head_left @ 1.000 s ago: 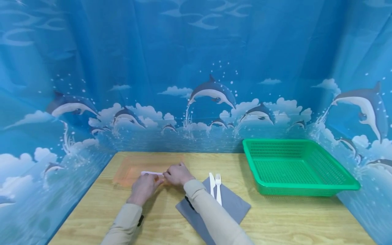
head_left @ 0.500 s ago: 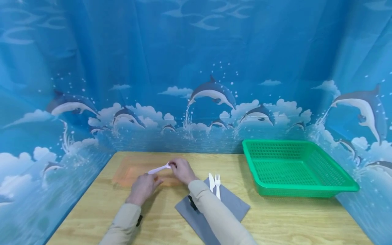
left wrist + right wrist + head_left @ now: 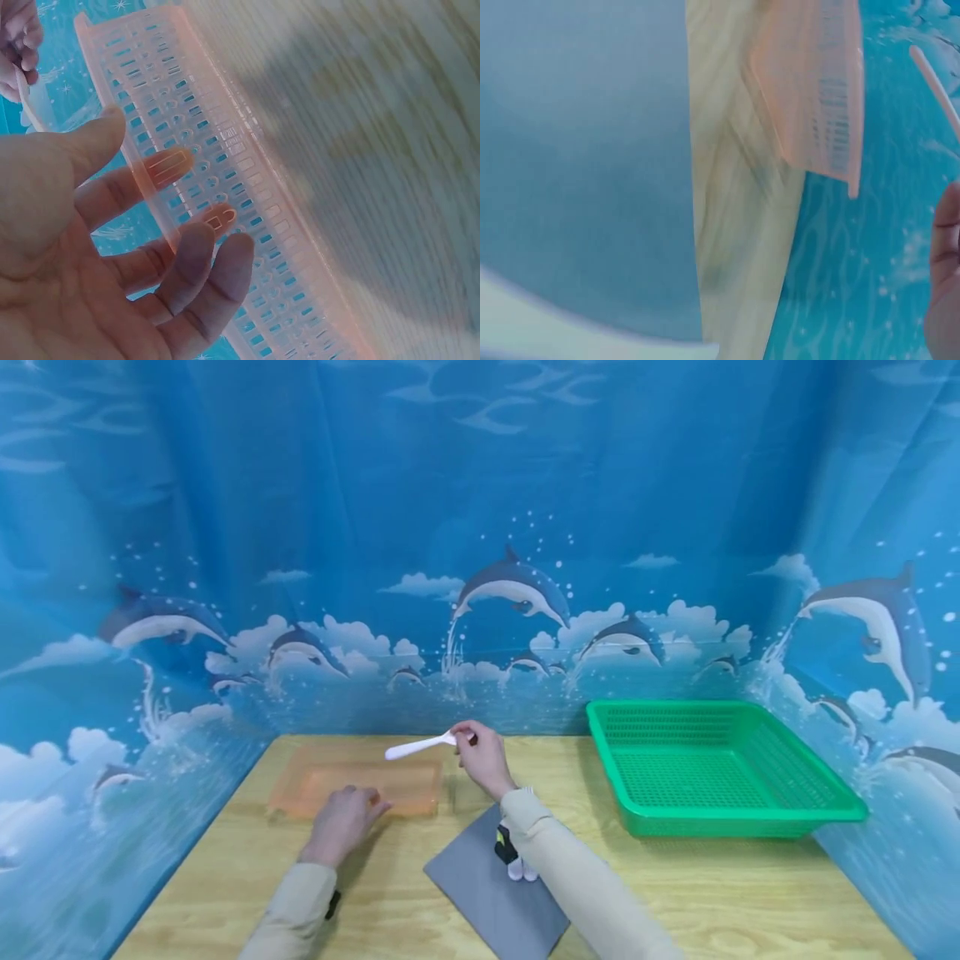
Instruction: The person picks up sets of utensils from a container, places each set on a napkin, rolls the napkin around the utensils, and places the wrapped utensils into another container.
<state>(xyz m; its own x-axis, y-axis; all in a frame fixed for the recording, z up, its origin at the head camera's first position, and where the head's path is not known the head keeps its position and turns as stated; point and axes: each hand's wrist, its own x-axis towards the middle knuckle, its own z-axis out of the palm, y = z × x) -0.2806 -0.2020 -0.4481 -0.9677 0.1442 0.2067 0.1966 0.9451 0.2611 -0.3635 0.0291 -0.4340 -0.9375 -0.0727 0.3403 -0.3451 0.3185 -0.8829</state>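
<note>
My right hand [image 3: 483, 760] pinches a white plastic utensil [image 3: 416, 747] by its head end, raised above the table, with the handle pointing left. Its head is hidden in the fingers. A translucent orange basket [image 3: 427, 777] lies at the back left of the table. Over its near side is my left hand [image 3: 345, 822], holding nothing, fingers loosely bent. In the left wrist view, two fingertips show through the slotted basket wall [image 3: 247, 165]. On a grey napkin [image 3: 480, 877] near the middle lie a white plastic knife and fork, their handle ends [image 3: 522, 870] showing beside my right sleeve.
At the right of the wooden table [image 3: 712, 893] stands a large green perforated basket [image 3: 630, 814]. A blue dolphin-print curtain [image 3: 480, 485] hangs around the back and sides. My right forearm [image 3: 585, 868] passes over the napkin.
The right hand has lifted the white utensil out of the orange basket, moving up and to the right. The left hand has come away from the utensil's handle and stays by the basket.
</note>
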